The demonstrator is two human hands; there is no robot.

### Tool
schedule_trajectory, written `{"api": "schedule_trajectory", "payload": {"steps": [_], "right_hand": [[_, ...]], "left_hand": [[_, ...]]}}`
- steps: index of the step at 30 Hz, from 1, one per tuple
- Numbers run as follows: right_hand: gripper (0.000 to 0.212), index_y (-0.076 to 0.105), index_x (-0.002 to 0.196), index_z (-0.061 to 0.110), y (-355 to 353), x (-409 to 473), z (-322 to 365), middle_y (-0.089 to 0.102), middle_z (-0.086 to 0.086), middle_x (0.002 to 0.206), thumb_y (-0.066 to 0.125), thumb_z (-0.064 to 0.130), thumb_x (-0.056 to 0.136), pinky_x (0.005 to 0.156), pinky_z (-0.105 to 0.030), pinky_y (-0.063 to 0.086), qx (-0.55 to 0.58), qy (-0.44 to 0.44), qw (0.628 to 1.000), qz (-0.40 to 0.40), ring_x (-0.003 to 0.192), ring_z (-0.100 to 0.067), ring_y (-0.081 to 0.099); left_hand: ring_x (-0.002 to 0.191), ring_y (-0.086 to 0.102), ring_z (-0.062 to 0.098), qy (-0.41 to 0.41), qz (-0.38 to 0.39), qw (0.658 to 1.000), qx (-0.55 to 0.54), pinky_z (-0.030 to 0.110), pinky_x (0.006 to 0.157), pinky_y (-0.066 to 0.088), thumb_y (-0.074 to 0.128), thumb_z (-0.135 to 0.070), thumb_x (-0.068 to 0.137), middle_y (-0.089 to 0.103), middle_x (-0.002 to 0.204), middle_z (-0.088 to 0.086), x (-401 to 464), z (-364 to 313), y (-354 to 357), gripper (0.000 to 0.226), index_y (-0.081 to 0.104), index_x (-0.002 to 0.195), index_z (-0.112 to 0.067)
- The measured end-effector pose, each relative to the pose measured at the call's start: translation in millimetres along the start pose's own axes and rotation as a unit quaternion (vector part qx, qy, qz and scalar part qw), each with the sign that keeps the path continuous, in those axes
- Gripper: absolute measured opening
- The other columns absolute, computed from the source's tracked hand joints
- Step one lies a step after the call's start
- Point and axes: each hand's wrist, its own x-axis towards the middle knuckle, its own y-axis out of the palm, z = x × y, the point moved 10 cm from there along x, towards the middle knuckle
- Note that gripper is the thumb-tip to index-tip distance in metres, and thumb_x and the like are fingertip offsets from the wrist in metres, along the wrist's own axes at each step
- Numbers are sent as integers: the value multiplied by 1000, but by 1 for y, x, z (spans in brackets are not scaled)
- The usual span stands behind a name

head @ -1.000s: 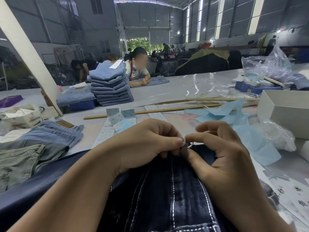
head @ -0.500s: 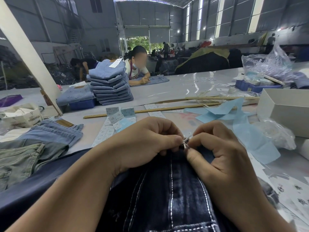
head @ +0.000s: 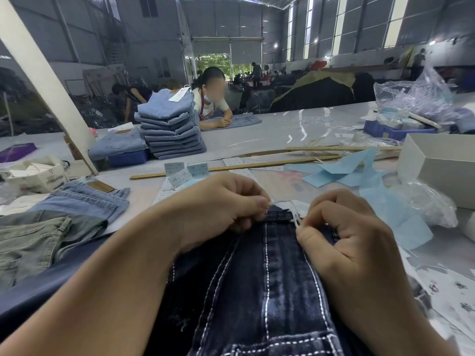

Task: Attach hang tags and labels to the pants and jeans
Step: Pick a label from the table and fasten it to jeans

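Lying lengthwise on the work table (head: 257, 140) right in front of the person, the dark jeans (head: 264, 278) show white contrast stitching, their waistband end pointing away toward the far side. A thin white string (head: 285, 201) runs across that end. The left hand (head: 221, 206) pinches one end of the string between curled fingers just over the waistband; the right hand (head: 341, 232) pinches the other part of it beside the band, fingers curled in. A bit of white tag (head: 300, 205) peeks out behind the string, between the two hands.

Just beyond the hands, small pale label slips (head: 185, 172) lie scattered near a long wooden ruler (head: 231, 167). Blue tissue sheets (head: 341, 170) spread to the right, next to a white box (head: 442, 170) and crumpled clear plastic (head: 426, 201). To the left lie light blue jeans (head: 84, 201) and greenish pants (head: 28, 242). Farther back stands a neat stack of folded jeans (head: 172, 129), with another worker (head: 210, 104) leaning on the table behind it.
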Motion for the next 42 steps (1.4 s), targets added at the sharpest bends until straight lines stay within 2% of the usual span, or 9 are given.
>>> {"api": "schedule_trajectory", "payload": {"steps": [5, 12, 18, 23, 29, 33, 37, 40, 42], "right_hand": [[18, 55, 60, 25, 1, 0, -1, 54, 12, 83, 61, 29, 76, 74, -11, 34, 6, 11, 1000, 4, 90, -12, 53], [11, 60, 69, 28, 1, 2, -5, 58, 14, 88, 55, 21, 74, 77, -11, 36, 13, 17, 1000, 1, 94, -10, 54], [7, 60, 75, 39, 5, 4, -9, 58, 20, 92, 57, 32, 76, 78, -13, 36, 10, 33, 999, 8, 96, -5, 55], [10, 67, 79, 36, 9, 5, -11, 58, 17, 93, 67, 29, 86, 80, -21, 39, 6, 39, 999, 14, 97, -10, 56], [4, 72, 84, 33, 17, 14, -20, 56, 19, 97, 69, 32, 81, 83, -9, 35, -8, 89, 993, 71, 102, -6, 53], [4, 72, 84, 36, 24, 28, -16, 54, 19, 102, 70, 32, 83, 84, -19, 36, -62, 90, 986, 129, 104, -4, 50], [16, 72, 67, 30, 29, 44, -19, 67, 12, 83, 70, 29, 82, 65, -18, 42, -37, 123, 974, 186, 80, 0, 59], [20, 75, 74, 18, 42, 46, -24, 72, 0, 78, 61, 25, 87, 74, -33, 50, -22, 158, 955, 249, 79, -14, 65], [17, 77, 77, 20, 44, 45, -26, 74, 5, 79, 64, 23, 87, 73, -25, 48, 12, 180, 949, 258, 82, -8, 65]], "left_hand": [[56, 49, 7, 26, -14, 998, -60, 19, 53, 39, 55, -6, 96, 61, 67, -2, 0, -4, 1, 19, 59, 80, -13], [68, 60, 7, 80, -46, 981, -169, 15, 46, 42, 47, -3, 99, 72, 98, 5, -1, -13, -8, 22, 59, 83, -13], [62, 57, 13, 125, -20, 972, -199, 24, 59, 47, 44, -7, 100, 74, 96, 11, 0, -20, -6, 18, 53, 86, -14], [53, 55, 13, 134, -20, 969, -206, 16, 47, 46, 45, -7, 100, 74, 85, 13, 1, -21, -6, 14, 52, 88, -11], [54, 54, 17, 137, -24, 970, -198, 19, 47, 45, 51, -11, 94, 71, 79, 13, 2, -22, -6, 4, 53, 90, -10], [55, 55, 14, 133, -50, 976, -162, 16, 38, 37, 48, -6, 100, 71, 78, 10, 1, -20, -11, 13, 54, 89, -11], [61, 59, 15, 141, -71, 976, -148, 17, 52, 48, 46, -1, 100, 72, 78, 13, 4, -20, -15, 15, 53, 88, -6], [67, 63, 14, 146, -90, 977, -126, 21, 61, 51, 45, -1, 101, 73, 77, 7, 5, -18, -21, 16, 53, 88, -7], [70, 65, 14, 151, -109, 975, -121, 24, 65, 52, 45, -2, 101, 73, 78, 5, 5, -17, -26, 18, 54, 88, -9]]}}
